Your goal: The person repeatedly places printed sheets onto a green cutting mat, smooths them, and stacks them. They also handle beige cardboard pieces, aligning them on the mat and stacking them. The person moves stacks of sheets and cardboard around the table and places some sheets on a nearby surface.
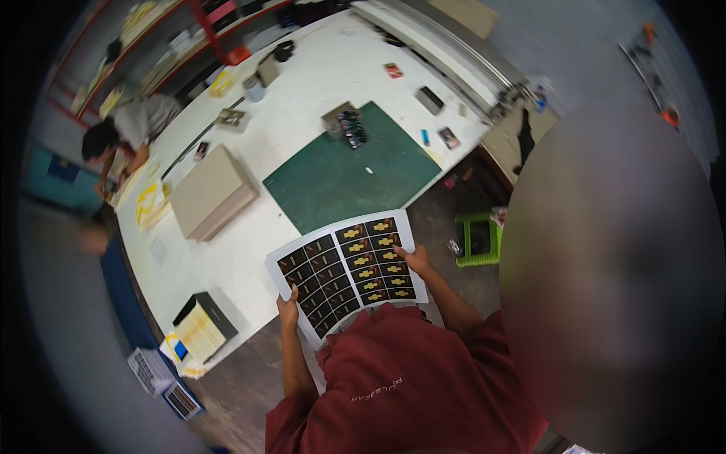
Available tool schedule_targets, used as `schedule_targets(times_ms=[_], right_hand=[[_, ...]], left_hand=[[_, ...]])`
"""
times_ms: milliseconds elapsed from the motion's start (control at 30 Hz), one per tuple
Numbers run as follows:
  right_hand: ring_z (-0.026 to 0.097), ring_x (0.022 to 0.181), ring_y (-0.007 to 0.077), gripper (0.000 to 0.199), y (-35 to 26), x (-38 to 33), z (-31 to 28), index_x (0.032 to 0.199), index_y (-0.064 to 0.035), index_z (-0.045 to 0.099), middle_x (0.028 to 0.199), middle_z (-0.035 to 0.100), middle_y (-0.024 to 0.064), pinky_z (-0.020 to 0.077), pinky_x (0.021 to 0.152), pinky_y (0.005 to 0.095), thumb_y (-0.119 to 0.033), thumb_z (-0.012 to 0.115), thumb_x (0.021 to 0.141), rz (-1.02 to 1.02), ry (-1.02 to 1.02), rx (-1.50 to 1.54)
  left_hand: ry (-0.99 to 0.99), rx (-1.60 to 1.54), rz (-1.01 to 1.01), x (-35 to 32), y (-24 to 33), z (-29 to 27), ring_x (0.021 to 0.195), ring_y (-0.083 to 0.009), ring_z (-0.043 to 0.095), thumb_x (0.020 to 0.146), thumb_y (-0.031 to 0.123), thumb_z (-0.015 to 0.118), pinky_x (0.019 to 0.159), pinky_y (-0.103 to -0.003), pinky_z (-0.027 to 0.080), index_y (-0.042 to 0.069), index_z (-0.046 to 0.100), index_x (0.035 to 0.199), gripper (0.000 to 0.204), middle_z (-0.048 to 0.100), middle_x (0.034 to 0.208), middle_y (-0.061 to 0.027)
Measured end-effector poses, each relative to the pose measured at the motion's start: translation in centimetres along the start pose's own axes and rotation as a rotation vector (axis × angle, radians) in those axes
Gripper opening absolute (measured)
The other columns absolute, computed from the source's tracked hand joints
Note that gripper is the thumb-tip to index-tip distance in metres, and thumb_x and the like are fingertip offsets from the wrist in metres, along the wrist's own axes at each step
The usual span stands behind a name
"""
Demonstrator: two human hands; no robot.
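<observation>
Sheet check. The printed sheet point(346, 274) is just on the near side of the green mat point(333, 174), its far edge overlapping the mat's near corner in view. Looks held up off the white surface point(295, 98), exact gap can't be told. Single sheet or thin stack: can't tell either.

Left hand point(287, 306): pinching the left edge about midway, thumb on the face. Right hand point(414, 259): same on the right edge, thumb just over the border onto the print. Grip looks right for a floppy sheet, but it bows between the hands.

To do it well: light, even tension, no pull hard enough to crease. Thumbs on white margin, off the dark cells, to avoid smudges. Level both edges so the rows read straight. Tilt for glare, scan row by row, both blocks.

If laying it on the mat: clear the small white scrap point(369, 170) mid-mat first, and mind the open box point(333, 119) at the mat's far left edge. Bulky beige block point(212, 193) left of the mat limits room there.
</observation>
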State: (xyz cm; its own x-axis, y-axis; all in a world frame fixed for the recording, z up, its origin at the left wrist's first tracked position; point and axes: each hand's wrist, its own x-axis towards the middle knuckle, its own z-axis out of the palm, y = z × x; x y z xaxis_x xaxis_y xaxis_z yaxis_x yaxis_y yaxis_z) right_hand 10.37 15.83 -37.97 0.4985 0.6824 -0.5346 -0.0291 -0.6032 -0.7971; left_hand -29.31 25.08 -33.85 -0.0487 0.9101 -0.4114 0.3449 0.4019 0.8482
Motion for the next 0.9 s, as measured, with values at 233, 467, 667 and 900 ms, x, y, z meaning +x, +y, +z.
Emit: schedule_targets(times_ms=[233, 467, 667, 900], right_hand=[[0.071, 0.100, 0.0289, 0.066, 10.3, -10.9, -5.2, 0.124, 0.0058, 0.062, 0.109, 0.072, 0.0216, 0.0533, 0.090, 0.0385, -0.041, 0.080, 0.080, 0.015, 0.256, 0.138], [0.071, 0.100, 0.0350, 0.083, 15.4, -20.2, -11.7, 0.119, 0.0114, 0.062, 0.105, 0.071, 0.0282, 0.0535, 0.088, 0.0414, -0.056, 0.080, 0.074, 0.078, 0.362, 0.044], [0.070, 0.102, 0.0356, 0.080, 20.2, -23.6, -19.4, 0.118, 0.0099, 0.063, 0.105, 0.071, 0.0263, 0.0534, 0.089, 0.0411, -0.055, 0.080, 0.075, 0.109, 0.431, 0.134], [0.070, 0.102, 0.0344, 0.069, 31.8, -22.2, -36.9, 0.116, 0.0080, 0.064, 0.108, 0.071, 0.0255, 0.0527, 0.091, 0.0423, -0.048, 0.079, 0.079, 0.135, 0.468, 0.280]], left_hand=[[-0.236, 0.068, 0.144, -3.8, -2.6, 3.3, 0.118, -0.0248, 0.056, 0.089, 0.041, 0.075, 0.104, -0.038, 0.041, -0.010, 0.056, 0.130, 0.068, 0.061, 0.128, -0.0162], [-0.218, 0.040, 0.035, -13.7, -6.6, 5.7, 0.102, -0.0182, 0.058, 0.088, 0.043, 0.076, 0.092, -0.035, 0.045, -0.008, 0.063, 0.117, 0.060, 0.066, 0.110, -0.0100], [-0.301, 0.089, 0.013, -18.4, -6.7, 13.1, 0.102, -0.0179, 0.058, 0.089, 0.040, 0.075, 0.094, -0.034, 0.045, -0.007, 0.063, 0.117, 0.056, 0.065, 0.109, -0.0091], [-0.388, 0.122, 0.129, -27.7, -6.0, 32.1, 0.092, -0.0140, 0.058, 0.091, 0.035, 0.075, 0.084, -0.031, 0.047, -0.003, 0.066, 0.110, 0.044, 0.066, 0.101, -0.0041]])
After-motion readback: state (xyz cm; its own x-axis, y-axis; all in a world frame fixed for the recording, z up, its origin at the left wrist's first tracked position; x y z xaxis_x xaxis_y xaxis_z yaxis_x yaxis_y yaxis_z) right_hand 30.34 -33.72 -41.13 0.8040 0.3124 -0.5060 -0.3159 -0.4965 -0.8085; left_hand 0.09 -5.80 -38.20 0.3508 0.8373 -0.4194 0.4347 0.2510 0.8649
